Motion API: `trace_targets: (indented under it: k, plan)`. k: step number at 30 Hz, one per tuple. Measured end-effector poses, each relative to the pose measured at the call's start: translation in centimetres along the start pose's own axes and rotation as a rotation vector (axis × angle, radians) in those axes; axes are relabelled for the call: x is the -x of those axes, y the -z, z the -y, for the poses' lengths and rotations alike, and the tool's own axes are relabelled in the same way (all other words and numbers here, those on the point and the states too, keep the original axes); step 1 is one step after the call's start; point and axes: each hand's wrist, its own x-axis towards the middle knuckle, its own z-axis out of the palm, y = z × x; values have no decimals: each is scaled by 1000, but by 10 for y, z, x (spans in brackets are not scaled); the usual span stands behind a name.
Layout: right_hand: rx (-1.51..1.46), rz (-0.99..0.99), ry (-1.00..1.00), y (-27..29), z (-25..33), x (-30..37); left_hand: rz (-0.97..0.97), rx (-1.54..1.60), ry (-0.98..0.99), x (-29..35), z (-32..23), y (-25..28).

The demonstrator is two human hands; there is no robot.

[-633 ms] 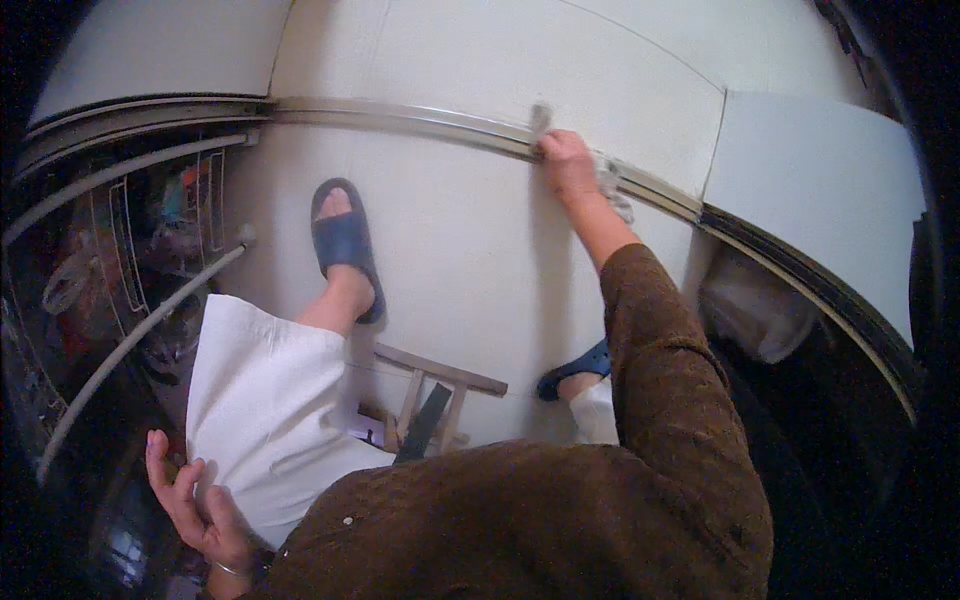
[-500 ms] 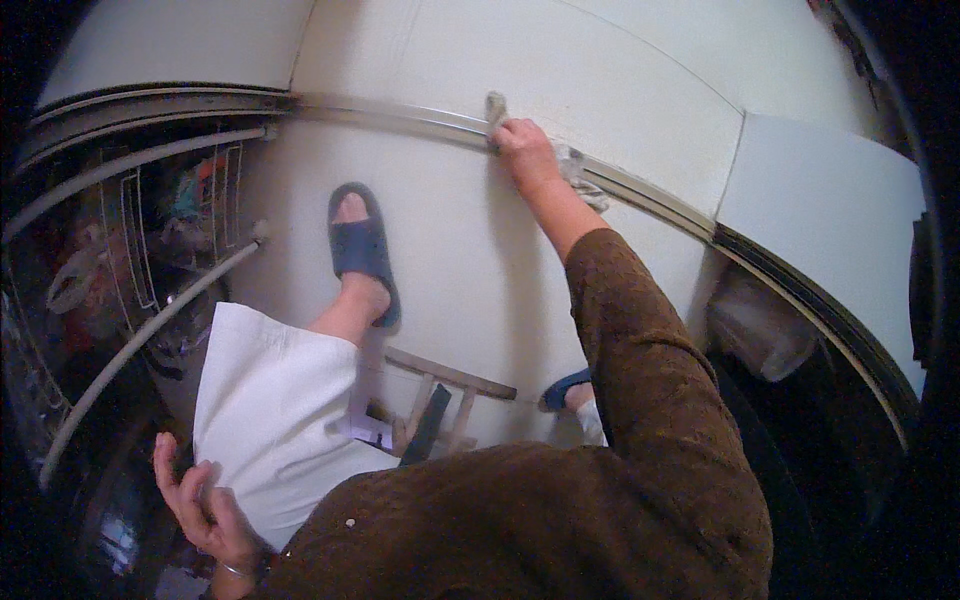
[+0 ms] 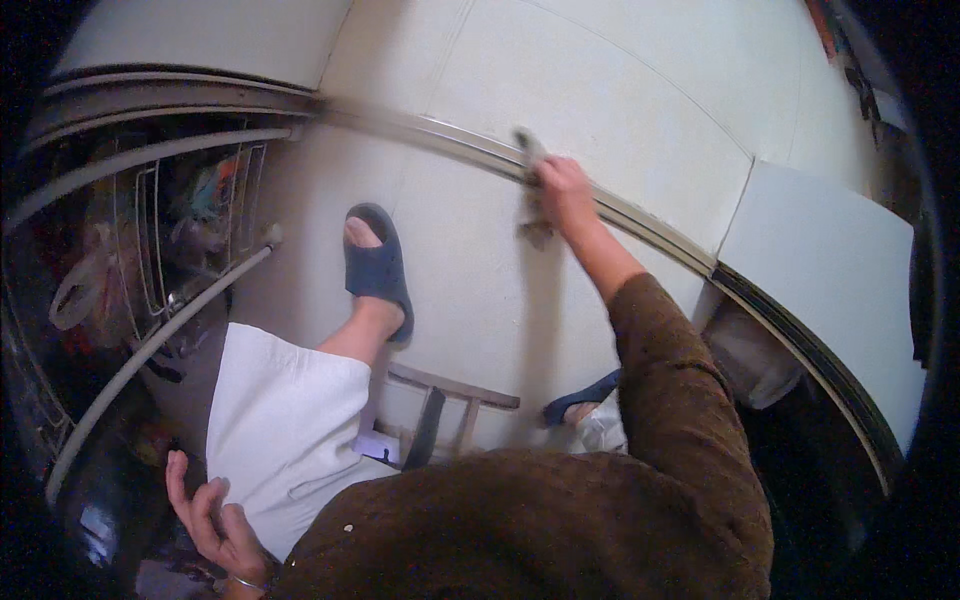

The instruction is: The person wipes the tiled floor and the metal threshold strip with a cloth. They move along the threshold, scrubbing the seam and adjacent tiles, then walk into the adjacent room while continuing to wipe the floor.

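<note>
My right hand (image 3: pixel 566 192) is closed around a crumpled greyish cloth (image 3: pixel 533 212). One end of the cloth sticks out past the fingers on the far side; the rest hangs toward me. Hand and cloth are at a metal sliding-door track (image 3: pixel 450 137) that crosses the pale floor. Down at the lower left, my left hand (image 3: pixel 215 525) is held beside my white trouser leg (image 3: pixel 285 430), its fingers loosely curled and apart, with nothing in them. A thin bracelet circles that wrist.
My feet in blue slippers (image 3: pixel 376 268) stand on the near side of the track. Between my legs is a low wooden stool (image 3: pixel 455 388). Wire racks with bags (image 3: pixel 150 235) line the left. A white panel (image 3: pixel 825 280) and a plastic bag (image 3: pixel 750 355) are at the right.
The view has shifted a little. The cloth's loose part, earlier trailing to the right of my right hand, now hangs on its near left side. My left hand keeps its loose pose.
</note>
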Motion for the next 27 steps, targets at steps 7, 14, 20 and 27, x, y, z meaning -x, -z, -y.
trace_targets:
  k: [7,14,20,27]
  plan:
    - [70,-12,35,-13,-15,-4,24,13,15,-2,21,2]
    - [-67,9,215,-84,111,-138,66,39,64,-3,38,7]
    - [28,64,218,-130,174,-196,79,-5,21,-11,46,7]
    - [-72,91,167,-60,47,-84,101,46,36,-17,36,9]
